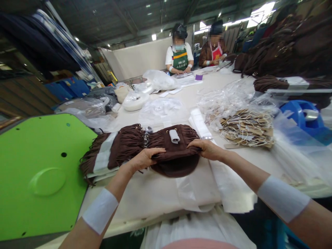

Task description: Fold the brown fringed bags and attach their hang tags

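Brown fringed bag [176, 166] lies crosswise btwn both hands. L hand [145, 158] & R hand [207, 149] each grasp one end, equally near.

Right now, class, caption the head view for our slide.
Left hand and right hand grip a brown fringed bag beside a pile of hang tags.

Fringed bag [176, 155] on table [215, 86] near the front edge, bag stack [114, 152] touching its left. Tag pile [246, 129] right of it, board [38, 173] far left, two people [179, 55] behind
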A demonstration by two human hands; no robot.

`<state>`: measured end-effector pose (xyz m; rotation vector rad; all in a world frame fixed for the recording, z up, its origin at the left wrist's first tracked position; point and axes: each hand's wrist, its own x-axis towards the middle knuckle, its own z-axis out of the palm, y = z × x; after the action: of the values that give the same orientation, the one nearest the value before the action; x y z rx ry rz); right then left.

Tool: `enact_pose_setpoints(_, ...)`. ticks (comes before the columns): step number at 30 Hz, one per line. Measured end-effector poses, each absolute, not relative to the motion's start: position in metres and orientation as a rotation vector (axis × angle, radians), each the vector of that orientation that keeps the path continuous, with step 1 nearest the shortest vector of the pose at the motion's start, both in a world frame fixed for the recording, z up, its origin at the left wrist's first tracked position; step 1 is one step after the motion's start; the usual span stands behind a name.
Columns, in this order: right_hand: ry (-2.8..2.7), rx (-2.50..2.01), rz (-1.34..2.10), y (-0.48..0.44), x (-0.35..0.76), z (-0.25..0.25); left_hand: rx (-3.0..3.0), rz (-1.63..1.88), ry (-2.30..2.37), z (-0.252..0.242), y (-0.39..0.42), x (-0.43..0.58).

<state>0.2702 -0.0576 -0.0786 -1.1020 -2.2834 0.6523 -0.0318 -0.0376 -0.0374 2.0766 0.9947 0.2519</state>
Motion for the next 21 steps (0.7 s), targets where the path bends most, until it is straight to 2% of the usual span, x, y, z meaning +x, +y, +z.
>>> enact_pose_setpoints(10,-2.264,-1.307,0.805,-0.052,0.267,-0.067,1.874,0.096,0.941,-0.031,-0.031,-0.040)
enact_pose_setpoints(21,-2.227,-1.383,0.965,-0.049,0.267,-0.059,1.740,0.078,0.893,-0.028,-0.027,-0.043)
